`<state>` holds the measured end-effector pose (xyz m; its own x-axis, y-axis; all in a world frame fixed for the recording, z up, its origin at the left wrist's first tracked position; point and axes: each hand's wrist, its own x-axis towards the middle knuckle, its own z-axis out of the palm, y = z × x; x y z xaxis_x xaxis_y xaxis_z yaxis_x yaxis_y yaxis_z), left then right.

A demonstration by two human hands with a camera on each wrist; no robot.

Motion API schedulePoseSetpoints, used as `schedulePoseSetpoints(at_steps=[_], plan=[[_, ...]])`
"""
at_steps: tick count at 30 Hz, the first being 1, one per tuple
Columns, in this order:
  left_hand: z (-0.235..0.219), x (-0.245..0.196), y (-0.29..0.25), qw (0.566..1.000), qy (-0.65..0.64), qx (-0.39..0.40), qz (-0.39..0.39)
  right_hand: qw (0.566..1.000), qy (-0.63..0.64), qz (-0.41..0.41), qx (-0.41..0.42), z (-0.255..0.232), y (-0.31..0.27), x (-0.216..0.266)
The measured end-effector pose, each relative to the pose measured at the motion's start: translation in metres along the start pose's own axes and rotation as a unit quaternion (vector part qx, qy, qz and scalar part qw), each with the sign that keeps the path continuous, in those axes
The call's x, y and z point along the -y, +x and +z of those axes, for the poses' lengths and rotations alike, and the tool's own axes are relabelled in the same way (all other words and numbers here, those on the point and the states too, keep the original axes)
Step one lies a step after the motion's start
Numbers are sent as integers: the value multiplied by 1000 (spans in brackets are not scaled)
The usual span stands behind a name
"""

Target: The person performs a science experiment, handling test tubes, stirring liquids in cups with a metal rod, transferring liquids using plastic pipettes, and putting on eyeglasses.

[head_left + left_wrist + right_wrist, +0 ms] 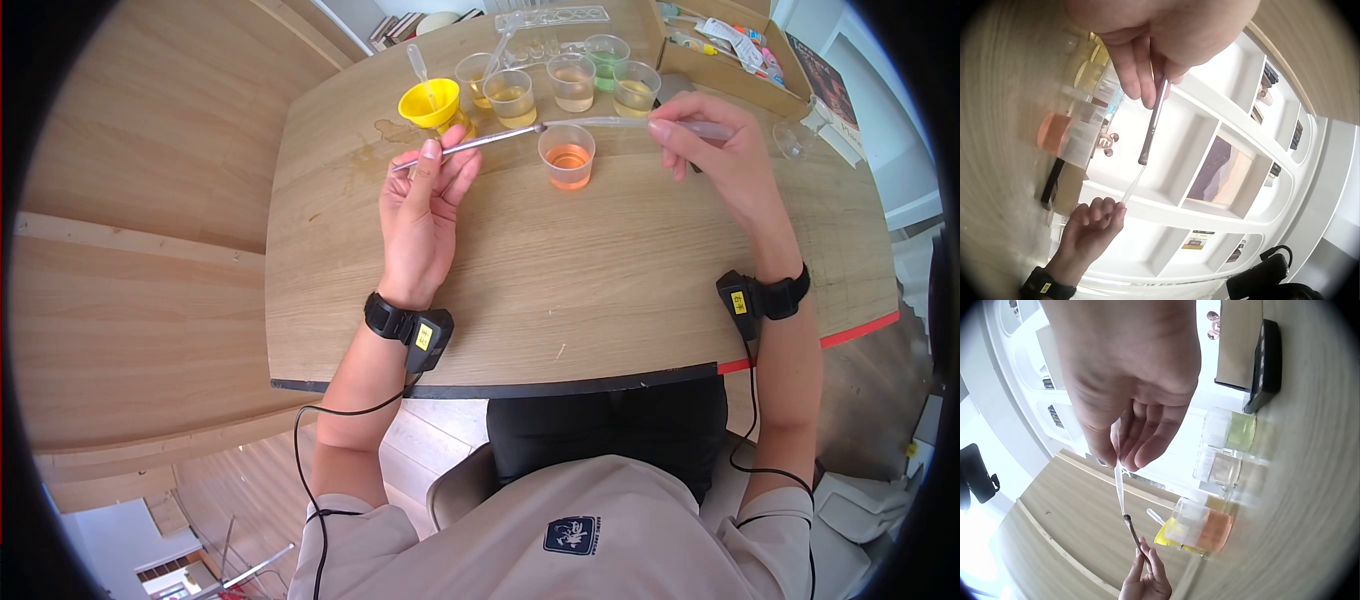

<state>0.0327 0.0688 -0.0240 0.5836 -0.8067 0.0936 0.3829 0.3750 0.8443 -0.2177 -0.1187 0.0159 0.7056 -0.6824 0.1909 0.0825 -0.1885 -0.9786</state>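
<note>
In the head view the left hand (425, 215) pinches a thin metallic rod with a dark tip (490, 137), held slanting up to the right. The right hand (720, 150) pinches a clear plastic dropper (610, 121), its narrow end pointing left at the rod's dark tip. In the left wrist view the tips of rod (1154, 122) and dropper (1133, 185) meet or nearly meet; I cannot tell if they touch. Just below them in the head view stands a clear cup of orange liquid (567, 160). The right wrist view shows this cup (1200, 526) upright beside other cups.
Behind are several cups with yellowish, pinkish and green liquid (606, 62), a yellow funnel-like cup (430, 104) holding another dropper, and a clear rack (552, 16). A cardboard box of tubes (735, 60) stands at the back right. Wet marks lie on the wooden table (500, 290).
</note>
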Motion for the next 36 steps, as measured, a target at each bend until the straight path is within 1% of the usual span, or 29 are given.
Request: schedulePoseSetpoints(at_steps=[14,16,22,28,35,36], plan=[[-1,0,0,1000,2,0,2,1000,-12,9,25,-1,1,-3],[-1,0,-1,1000,14,16,15,1000,-14,12,24,-2,1,-4],[-1,0,-1,999,30,29,28,999,-21,35,2,-2,2,-3],[4,0,-1,999,24,20,35,997,-53,51,1,-2,3,0],[3,1,-1,999,23,26,36,997,-60,49,-2,-2,3,0],[3,1,-1,998,29,36,38,997,-60,45,-5,-3,4,-2]])
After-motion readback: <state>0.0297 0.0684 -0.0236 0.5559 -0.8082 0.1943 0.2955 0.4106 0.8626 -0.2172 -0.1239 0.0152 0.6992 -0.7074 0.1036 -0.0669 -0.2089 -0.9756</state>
